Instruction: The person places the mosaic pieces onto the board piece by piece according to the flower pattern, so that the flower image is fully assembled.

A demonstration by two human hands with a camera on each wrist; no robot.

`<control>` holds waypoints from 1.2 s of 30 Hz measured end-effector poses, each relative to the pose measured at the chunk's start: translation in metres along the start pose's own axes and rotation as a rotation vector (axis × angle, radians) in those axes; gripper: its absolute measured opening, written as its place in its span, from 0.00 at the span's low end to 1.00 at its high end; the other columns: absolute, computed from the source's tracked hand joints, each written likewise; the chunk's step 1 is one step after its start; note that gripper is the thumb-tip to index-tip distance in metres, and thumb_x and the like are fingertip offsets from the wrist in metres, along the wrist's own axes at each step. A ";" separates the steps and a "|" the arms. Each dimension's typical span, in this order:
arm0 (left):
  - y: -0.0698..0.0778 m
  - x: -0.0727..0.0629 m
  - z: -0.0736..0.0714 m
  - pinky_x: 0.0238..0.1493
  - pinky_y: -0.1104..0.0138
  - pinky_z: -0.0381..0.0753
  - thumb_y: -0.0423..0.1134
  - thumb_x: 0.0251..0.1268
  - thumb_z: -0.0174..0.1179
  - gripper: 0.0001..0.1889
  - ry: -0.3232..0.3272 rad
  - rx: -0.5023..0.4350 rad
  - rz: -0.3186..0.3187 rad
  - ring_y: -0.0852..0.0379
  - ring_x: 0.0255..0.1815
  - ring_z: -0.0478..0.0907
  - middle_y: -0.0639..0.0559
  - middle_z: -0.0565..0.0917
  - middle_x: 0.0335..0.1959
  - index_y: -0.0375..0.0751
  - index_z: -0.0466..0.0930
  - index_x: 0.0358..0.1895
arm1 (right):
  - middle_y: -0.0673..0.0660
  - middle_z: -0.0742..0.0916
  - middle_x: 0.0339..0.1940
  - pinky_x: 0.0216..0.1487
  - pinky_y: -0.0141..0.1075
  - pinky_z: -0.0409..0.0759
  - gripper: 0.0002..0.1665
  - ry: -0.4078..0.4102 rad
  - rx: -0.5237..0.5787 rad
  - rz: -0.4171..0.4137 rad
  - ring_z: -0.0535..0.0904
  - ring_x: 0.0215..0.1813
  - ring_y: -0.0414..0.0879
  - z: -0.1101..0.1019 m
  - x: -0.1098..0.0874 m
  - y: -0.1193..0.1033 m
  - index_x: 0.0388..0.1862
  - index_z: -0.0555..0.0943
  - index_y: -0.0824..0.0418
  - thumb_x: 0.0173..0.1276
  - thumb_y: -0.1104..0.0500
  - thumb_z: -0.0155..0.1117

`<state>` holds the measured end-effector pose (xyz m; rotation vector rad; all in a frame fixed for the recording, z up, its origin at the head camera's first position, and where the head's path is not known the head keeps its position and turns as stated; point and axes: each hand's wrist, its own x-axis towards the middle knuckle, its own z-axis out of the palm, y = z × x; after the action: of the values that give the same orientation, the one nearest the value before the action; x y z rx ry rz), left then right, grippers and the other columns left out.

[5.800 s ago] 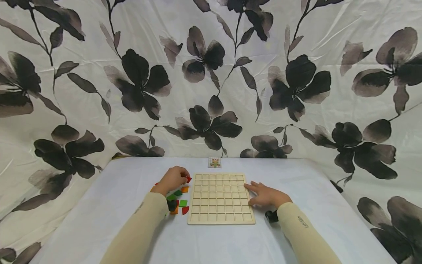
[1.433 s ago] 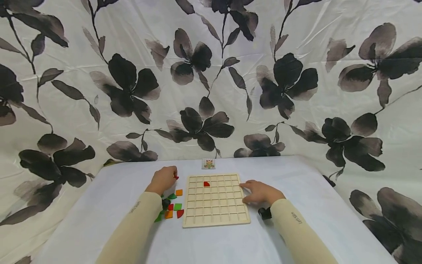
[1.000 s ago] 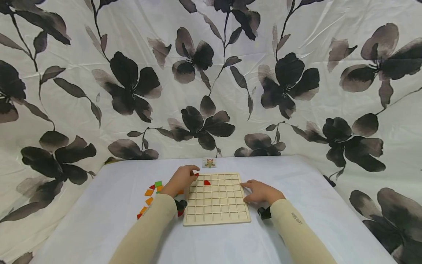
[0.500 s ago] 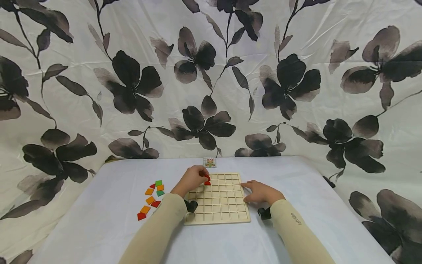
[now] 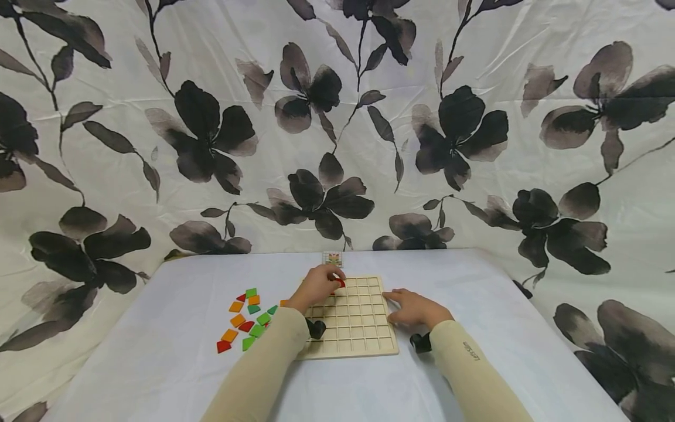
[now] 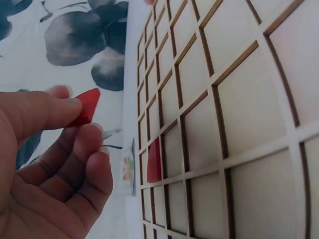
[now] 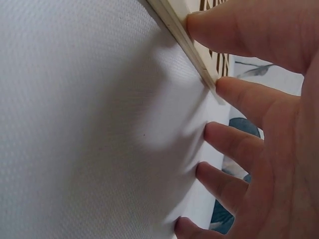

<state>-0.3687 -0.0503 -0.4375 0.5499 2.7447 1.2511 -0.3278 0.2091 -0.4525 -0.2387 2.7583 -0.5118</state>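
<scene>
Between thumb and fingers, my left hand [image 5: 317,286] pinches a small red tile [image 6: 88,106], held above the back part of a pale wooden grid board [image 5: 352,328]. The left wrist view shows another red tile [image 6: 154,162] lying in one of the board's square cells. In the head view the left hand mostly covers that tile. My right hand [image 5: 418,308] lies at the board's right side with its fingers spread. Its thumb and index fingertip touch the board's edge [image 7: 187,47], and the other fingertips rest on the white cloth.
Left of the board lie several loose tiles: orange [image 5: 238,320], green [image 5: 256,330] and red [image 5: 224,346], some partly behind the left forearm. A small card with a coloured pattern [image 5: 332,258] stands behind the board. A floral curtain [image 5: 327,117] hangs beyond the white table [image 5: 174,328].
A red tile came to lie in a board cell. Afterwards my left hand picked up another red tile from the left and carried it right, over the board. The right hand stayed at the board's edge.
</scene>
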 end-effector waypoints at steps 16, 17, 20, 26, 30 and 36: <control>0.004 0.013 0.010 0.36 0.65 0.76 0.34 0.69 0.55 0.09 -0.014 0.090 0.039 0.56 0.36 0.77 0.49 0.83 0.42 0.41 0.85 0.44 | 0.57 0.64 0.77 0.71 0.60 0.59 0.41 0.003 0.019 0.004 0.59 0.76 0.60 0.002 -0.001 -0.002 0.74 0.64 0.46 0.61 0.49 0.62; 0.004 0.015 0.011 0.37 0.64 0.77 0.35 0.69 0.55 0.09 -0.016 0.105 0.044 0.56 0.37 0.77 0.49 0.83 0.43 0.42 0.85 0.43 | 0.57 0.64 0.77 0.71 0.60 0.59 0.41 0.003 0.022 0.004 0.58 0.76 0.60 0.002 -0.001 -0.003 0.74 0.64 0.46 0.61 0.49 0.62; 0.003 0.019 0.013 0.40 0.64 0.78 0.34 0.68 0.56 0.08 -0.025 0.146 0.052 0.56 0.39 0.78 0.49 0.84 0.42 0.41 0.86 0.42 | 0.57 0.64 0.77 0.72 0.59 0.59 0.41 0.007 0.022 0.001 0.59 0.76 0.60 0.002 -0.002 -0.003 0.74 0.64 0.47 0.61 0.49 0.62; 0.007 0.024 0.016 0.36 0.66 0.76 0.30 0.65 0.58 0.08 -0.048 0.171 0.038 0.57 0.33 0.76 0.49 0.82 0.35 0.37 0.80 0.45 | 0.57 0.64 0.77 0.72 0.59 0.59 0.40 0.010 0.017 0.003 0.58 0.77 0.59 0.003 -0.002 -0.001 0.74 0.64 0.46 0.62 0.48 0.62; 0.013 0.026 0.018 0.35 0.65 0.75 0.29 0.63 0.59 0.03 -0.048 0.177 0.047 0.57 0.31 0.75 0.49 0.82 0.32 0.37 0.82 0.38 | 0.57 0.64 0.77 0.72 0.59 0.59 0.40 0.013 0.020 0.000 0.58 0.77 0.59 0.003 -0.002 0.000 0.74 0.64 0.46 0.62 0.49 0.62; 0.012 0.030 0.025 0.42 0.61 0.79 0.29 0.66 0.57 0.08 -0.049 0.193 0.092 0.54 0.37 0.78 0.45 0.85 0.38 0.35 0.86 0.41 | 0.57 0.64 0.77 0.72 0.59 0.58 0.40 0.020 0.027 -0.002 0.58 0.77 0.59 0.004 -0.002 0.002 0.74 0.64 0.47 0.62 0.49 0.61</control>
<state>-0.3879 -0.0142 -0.4428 0.7207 2.8458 0.9789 -0.3247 0.2102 -0.4560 -0.2318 2.7688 -0.5545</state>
